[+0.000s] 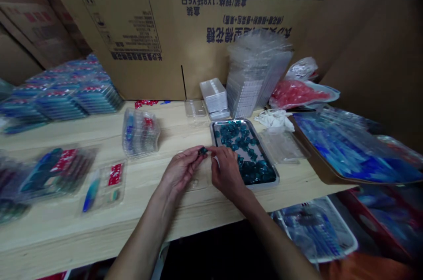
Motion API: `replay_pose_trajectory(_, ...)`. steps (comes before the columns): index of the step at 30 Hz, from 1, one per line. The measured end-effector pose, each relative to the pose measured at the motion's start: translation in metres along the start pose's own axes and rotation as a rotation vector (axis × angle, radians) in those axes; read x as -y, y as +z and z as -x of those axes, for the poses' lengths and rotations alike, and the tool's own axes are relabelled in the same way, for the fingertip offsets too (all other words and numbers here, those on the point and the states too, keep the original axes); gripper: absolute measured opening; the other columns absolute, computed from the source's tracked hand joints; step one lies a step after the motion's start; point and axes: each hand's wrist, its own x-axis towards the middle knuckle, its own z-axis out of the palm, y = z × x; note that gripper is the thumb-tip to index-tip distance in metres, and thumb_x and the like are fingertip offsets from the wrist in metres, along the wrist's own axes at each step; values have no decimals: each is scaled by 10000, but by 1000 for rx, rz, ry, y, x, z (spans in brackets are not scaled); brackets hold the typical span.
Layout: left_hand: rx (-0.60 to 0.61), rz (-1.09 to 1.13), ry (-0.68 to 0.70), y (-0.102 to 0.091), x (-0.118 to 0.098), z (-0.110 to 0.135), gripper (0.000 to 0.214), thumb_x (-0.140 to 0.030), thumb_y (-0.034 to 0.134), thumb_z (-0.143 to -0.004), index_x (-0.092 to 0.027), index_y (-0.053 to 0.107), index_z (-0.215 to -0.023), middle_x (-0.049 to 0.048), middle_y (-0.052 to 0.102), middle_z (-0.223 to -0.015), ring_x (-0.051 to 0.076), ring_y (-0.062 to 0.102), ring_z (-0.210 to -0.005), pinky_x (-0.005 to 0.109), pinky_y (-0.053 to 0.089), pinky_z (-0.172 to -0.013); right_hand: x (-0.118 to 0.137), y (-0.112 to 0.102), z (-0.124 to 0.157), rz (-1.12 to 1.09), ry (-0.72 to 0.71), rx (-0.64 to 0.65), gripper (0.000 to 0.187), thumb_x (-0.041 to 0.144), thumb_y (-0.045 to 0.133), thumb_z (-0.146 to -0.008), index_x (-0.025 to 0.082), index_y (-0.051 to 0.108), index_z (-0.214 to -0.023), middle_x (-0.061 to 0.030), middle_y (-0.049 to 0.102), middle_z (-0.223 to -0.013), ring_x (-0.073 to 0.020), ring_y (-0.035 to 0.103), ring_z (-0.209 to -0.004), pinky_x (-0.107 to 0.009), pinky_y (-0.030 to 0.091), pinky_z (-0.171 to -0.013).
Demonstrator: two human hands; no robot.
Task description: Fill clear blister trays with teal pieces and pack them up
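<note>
A small teal piece (202,151) is held just above the desk (59,236), pinched between the clenched fingers (197,154) of the left hand (180,172) and those of the right hand (226,172). At three o'clock from it, a steel tray (231,121) carries a large heap of teal pieces (246,169), so plenty is left. Filled blister packs (62,103) lie in rows at about nine o'clock, while a tall stack of empty clear plastic trays (254,72) stands at one o'clock.
</note>
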Motion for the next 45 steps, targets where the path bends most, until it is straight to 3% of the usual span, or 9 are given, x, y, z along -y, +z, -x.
replay_pose_trajectory(6,-184,18,100,-40,-26,2,232,17,653,-760,-116,724,-936,47,718,-812,77,673,-640,131,559,-592,24,31,40,80,-79,323,438,54,472,-828,88,581,-1251,-159,631,-1188,-272,535,-1114,-404,411,-976)
replay_pose_trajectory(10,-274,-25,131,-50,-8,-10,211,-1,636,-752,-126,685,-914,49,695,-820,95,675,-722,192,569,-728,28,48,51,185,-38,411,530,51,495,-806,60,534,-1334,-193,593,-1307,-310,503,-1215,-452,404,-1005)
replay_pose_trajectory(15,-452,-581,515,-65,11,-18,183,-141,596,-803,-161,691,-957,52,705,-904,139,650,-815,267,523,-806,23,47,52,162,-57,406,530,32,468,-820,72,536,-1344,-175,589,-1328,-285,497,-1237,-426,408,-1023)
replay_pose_trajectory(20,-73,-1306,624,-67,7,-22,222,-165,613,-771,-214,745,-943,59,728,-941,198,655,-810,315,507,-783,15,52,58,159,-79,365,556,38,453,-839,71,504,-1391,-176,570,-1362,-275,478,-1268,-433,386,-1058)
replay_pose_trajectory(23,4,-1492,632,-62,9,-27,295,-92,608,-729,-230,753,-946,60,732,-927,218,657,-830,345,503,-832,13,55,60,154,-80,354,537,49,450,-854,63,510,-1387,-177,572,-1359,-274,480,-1261,-430,378,-1066)
replay_pose_trajectory(29,-97,-1209,656,-64,5,-34,276,-169,591,-778,-201,749,-1003,62,688,-964,173,642,-804,275,501,-714,14,50,58,107,-72,337,506,93,463,-881,79,516,-1384,-160,579,-1334,-273,470,-1245,-425,382,-1055)
replay_pose_trajectory(33,-38,-1105,630,-60,6,-40,198,-220,629,-764,-184,742,-922,50,689,-923,155,637,-773,259,488,-695,14,48,56,74,-65,340,520,95,488,-857,95,520,-1375,-152,579,-1318,-270,467,-1236,-427,387,-1046)
replay_pose_trajectory(40,99,-1285,688,-66,10,-45,95,-233,616,-794,-199,704,-808,37,690,-822,155,632,-740,249,465,-666,15,45,54,61,-57,343,495,100,468,-875,92,526,-1367,-157,587,-1297,-271,471,-1227,-424,404,-1024)
replay_pose_trajectory(45,191,-1442,773,-73,5,-43,171,-228,550,-864,-214,719,-839,50,703,-874,170,656,-794,269,486,-737,16,43,52,82,-64,331,483,127,491,-875,78,528,-1355,-155,590,-1291,-270,482,-1195,-418,405,-1024)
